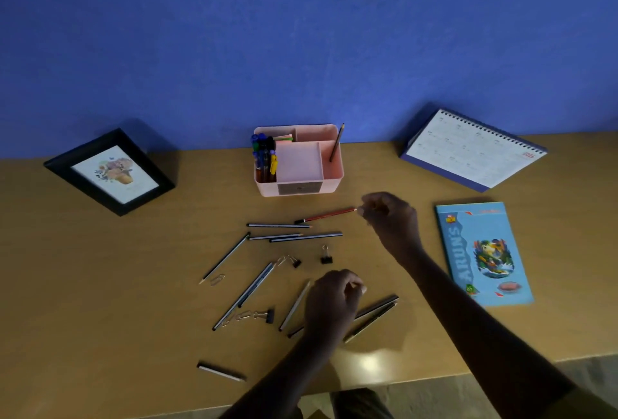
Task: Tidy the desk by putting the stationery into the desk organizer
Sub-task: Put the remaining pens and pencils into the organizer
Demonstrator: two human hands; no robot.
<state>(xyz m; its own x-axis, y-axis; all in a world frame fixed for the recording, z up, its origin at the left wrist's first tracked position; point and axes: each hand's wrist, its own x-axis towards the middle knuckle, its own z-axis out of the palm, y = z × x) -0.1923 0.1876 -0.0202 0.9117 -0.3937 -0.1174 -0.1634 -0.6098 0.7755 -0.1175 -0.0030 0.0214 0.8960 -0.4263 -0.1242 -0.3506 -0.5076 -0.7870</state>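
Note:
A pink desk organizer (331, 181) stands at the back of the desk. Its left compartment holds several pens and one pencil leans in its right compartment. A red pencil (326, 215) lies in front of it. My right hand (389, 218) pinches the pencil's right tip with curled fingers. Several grey pencils (279, 225) lie scattered on the desk, along with black binder clips (326, 258) and a paper clip (217, 279). My left hand (334, 301) hovers curled over two dark pencils (376, 310). Its fingers hide whether it holds anything.
A black picture frame (110, 172) leans at the back left and a desk calendar (471, 151) stands at the back right. A blue notebook (481, 253) lies right of my right arm. The desk's front edge (434, 375) runs below my arms.

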